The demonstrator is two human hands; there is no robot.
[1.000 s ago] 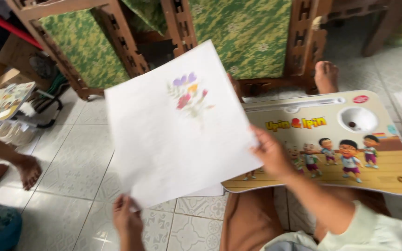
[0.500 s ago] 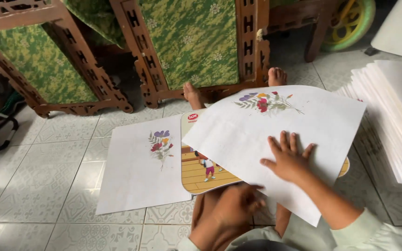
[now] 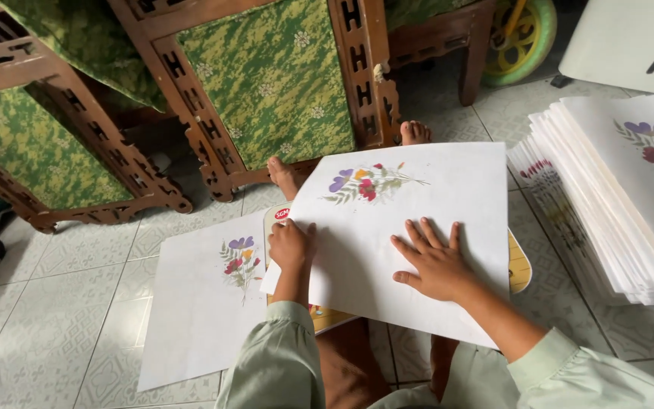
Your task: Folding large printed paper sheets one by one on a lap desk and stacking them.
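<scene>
Two hands, left hand (image 3: pixel 291 246) curled, right hand (image 3: pixel 433 261) flat, sheet (image 3: pixel 418 204)

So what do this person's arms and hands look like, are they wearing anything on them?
Both arms are covered by loose, pale green sleeves of soft cloth that end at the wrists. The left hand and the right hand are bare: no gloves, and no rings, watch or bracelet that can be seen. The fingers are short, with short plain nails.
</scene>
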